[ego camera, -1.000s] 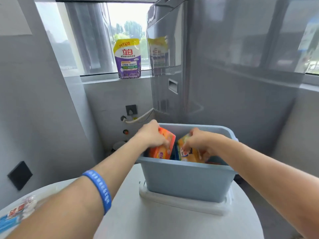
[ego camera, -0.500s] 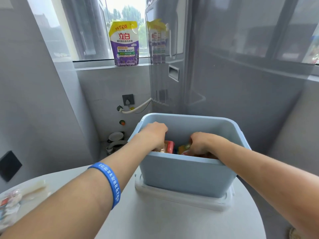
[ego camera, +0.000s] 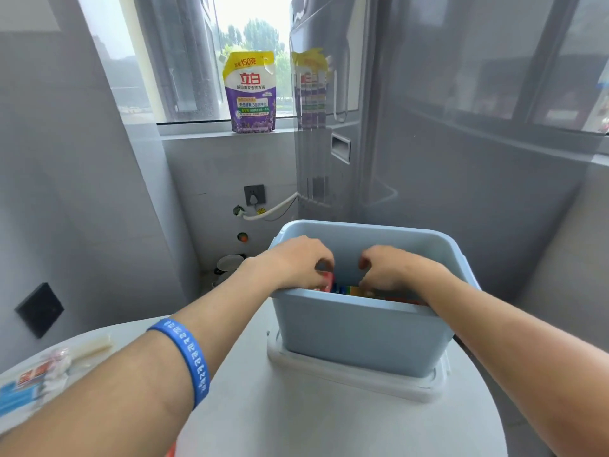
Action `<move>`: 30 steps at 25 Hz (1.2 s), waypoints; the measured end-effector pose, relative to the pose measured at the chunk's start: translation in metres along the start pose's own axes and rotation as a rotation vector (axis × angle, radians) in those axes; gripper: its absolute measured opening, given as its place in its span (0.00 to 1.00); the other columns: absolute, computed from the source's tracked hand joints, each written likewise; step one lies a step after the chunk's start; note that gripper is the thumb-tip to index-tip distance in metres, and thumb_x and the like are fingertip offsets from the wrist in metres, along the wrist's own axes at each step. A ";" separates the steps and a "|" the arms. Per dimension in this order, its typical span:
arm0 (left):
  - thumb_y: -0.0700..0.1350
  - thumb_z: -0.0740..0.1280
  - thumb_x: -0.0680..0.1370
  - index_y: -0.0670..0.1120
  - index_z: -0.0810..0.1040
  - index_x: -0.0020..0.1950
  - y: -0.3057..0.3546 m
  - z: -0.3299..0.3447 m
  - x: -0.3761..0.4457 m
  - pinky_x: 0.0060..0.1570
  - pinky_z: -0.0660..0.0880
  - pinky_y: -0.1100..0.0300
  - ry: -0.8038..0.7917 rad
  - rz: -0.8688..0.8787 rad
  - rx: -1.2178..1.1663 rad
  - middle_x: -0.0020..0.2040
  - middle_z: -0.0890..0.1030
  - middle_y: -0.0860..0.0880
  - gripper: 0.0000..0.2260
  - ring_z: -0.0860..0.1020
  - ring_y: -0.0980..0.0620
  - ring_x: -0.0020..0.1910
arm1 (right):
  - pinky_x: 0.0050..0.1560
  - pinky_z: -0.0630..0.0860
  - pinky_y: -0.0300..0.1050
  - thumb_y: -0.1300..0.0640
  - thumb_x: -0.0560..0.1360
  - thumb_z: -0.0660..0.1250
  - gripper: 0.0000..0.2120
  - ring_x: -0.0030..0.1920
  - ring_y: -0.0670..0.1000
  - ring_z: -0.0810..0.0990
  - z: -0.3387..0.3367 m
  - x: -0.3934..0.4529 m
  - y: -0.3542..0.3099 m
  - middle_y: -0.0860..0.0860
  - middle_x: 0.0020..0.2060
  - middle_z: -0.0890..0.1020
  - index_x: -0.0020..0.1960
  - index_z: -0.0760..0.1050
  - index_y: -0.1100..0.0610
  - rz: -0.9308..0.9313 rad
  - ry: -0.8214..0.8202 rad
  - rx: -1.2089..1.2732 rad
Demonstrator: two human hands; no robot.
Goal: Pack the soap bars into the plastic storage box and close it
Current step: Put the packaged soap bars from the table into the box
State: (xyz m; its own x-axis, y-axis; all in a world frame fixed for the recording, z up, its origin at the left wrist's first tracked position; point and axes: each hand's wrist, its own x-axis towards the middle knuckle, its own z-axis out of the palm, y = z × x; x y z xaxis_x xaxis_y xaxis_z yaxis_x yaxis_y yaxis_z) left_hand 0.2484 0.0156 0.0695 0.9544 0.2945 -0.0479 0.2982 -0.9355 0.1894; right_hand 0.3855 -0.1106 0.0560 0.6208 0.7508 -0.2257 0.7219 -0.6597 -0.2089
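Left hand point(ego camera: 296, 262) grip on a red soap bar point(ego camera: 328, 281), right hand's point(ego camera: 390, 267) unclear — storage box point(ego camera: 356, 334) wall in front.

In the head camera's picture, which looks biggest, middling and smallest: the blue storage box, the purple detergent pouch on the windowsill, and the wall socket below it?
As they look in this view:
1. Blue storage box, by far the largest, though it is also nearest the camera.
2. Detergent pouch.
3. Wall socket, the smallest.

The pouch and socket stand farther back, so true sizes may differ.

Inventory: one light-blue plastic storage box point(ego camera: 362, 334); one white lid point(ego camera: 359, 380) beneath it; one detergent pouch point(ego camera: 249, 92); one blue wristband point(ego camera: 188, 357); two hands. Soap bars point(ego camera: 329, 280) inside: count indeterminate, mostly hidden.
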 end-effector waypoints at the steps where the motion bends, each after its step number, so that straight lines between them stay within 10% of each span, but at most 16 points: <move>1: 0.47 0.68 0.75 0.53 0.80 0.59 -0.001 -0.004 -0.014 0.58 0.75 0.54 0.117 0.009 -0.157 0.60 0.81 0.53 0.13 0.77 0.51 0.57 | 0.55 0.77 0.47 0.55 0.72 0.68 0.18 0.56 0.57 0.79 -0.006 -0.004 -0.006 0.55 0.58 0.81 0.61 0.77 0.57 -0.067 0.083 0.006; 7: 0.44 0.69 0.74 0.51 0.82 0.56 -0.042 -0.010 -0.151 0.53 0.78 0.56 0.524 -0.212 -0.532 0.51 0.83 0.53 0.11 0.81 0.54 0.50 | 0.51 0.76 0.47 0.57 0.75 0.66 0.09 0.50 0.54 0.80 -0.012 -0.101 -0.102 0.49 0.47 0.84 0.54 0.81 0.52 -0.459 0.407 0.191; 11: 0.51 0.73 0.71 0.53 0.78 0.63 -0.092 0.036 -0.238 0.57 0.76 0.55 0.051 -0.376 -0.277 0.58 0.82 0.52 0.20 0.79 0.54 0.54 | 0.52 0.77 0.48 0.51 0.76 0.65 0.10 0.52 0.52 0.81 0.076 -0.169 -0.151 0.46 0.50 0.84 0.56 0.79 0.49 -0.789 0.243 0.173; 14: 0.59 0.78 0.62 0.60 0.65 0.73 -0.115 0.056 -0.269 0.63 0.72 0.52 -0.311 -0.407 -0.137 0.68 0.74 0.54 0.41 0.73 0.51 0.64 | 0.61 0.72 0.52 0.39 0.72 0.66 0.28 0.62 0.53 0.75 0.145 -0.185 -0.166 0.48 0.63 0.79 0.69 0.67 0.46 -0.934 -0.079 -0.125; 18: 0.53 0.76 0.62 0.58 0.68 0.71 -0.115 0.070 -0.274 0.58 0.74 0.52 -0.104 -0.355 0.064 0.62 0.78 0.50 0.38 0.76 0.49 0.60 | 0.55 0.72 0.51 0.37 0.67 0.70 0.34 0.57 0.56 0.76 0.179 -0.179 -0.174 0.50 0.60 0.77 0.67 0.65 0.50 -0.890 -0.004 -0.212; 21: 0.55 0.76 0.62 0.55 0.72 0.67 -0.117 0.068 -0.270 0.53 0.78 0.53 0.093 -0.469 -0.316 0.57 0.81 0.50 0.34 0.80 0.50 0.52 | 0.46 0.72 0.44 0.35 0.67 0.70 0.31 0.48 0.51 0.79 0.153 -0.170 -0.164 0.53 0.55 0.81 0.65 0.68 0.47 -0.633 -0.223 0.294; 25: 0.51 0.71 0.70 0.45 0.75 0.65 -0.095 0.041 -0.262 0.42 0.78 0.52 0.298 -0.449 -1.467 0.54 0.83 0.39 0.25 0.82 0.44 0.48 | 0.46 0.78 0.54 0.43 0.76 0.63 0.24 0.46 0.61 0.83 0.104 -0.163 -0.141 0.66 0.52 0.84 0.62 0.77 0.60 -0.250 -0.511 1.505; 30: 0.42 0.67 0.74 0.38 0.76 0.63 -0.038 0.036 -0.232 0.39 0.81 0.52 0.252 -0.482 -1.763 0.51 0.84 0.36 0.18 0.82 0.40 0.45 | 0.38 0.81 0.52 0.54 0.73 0.67 0.18 0.38 0.55 0.86 0.083 -0.173 -0.130 0.59 0.47 0.87 0.59 0.79 0.62 -0.098 -0.410 1.597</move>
State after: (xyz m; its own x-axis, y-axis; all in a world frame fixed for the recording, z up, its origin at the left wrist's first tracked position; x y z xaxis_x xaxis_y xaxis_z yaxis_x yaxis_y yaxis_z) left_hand 0.0159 -0.0239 0.0384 0.7264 0.6163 -0.3041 -0.0027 0.4450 0.8955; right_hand 0.1589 -0.1572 0.0437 0.2904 0.9018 -0.3200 -0.4345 -0.1737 -0.8838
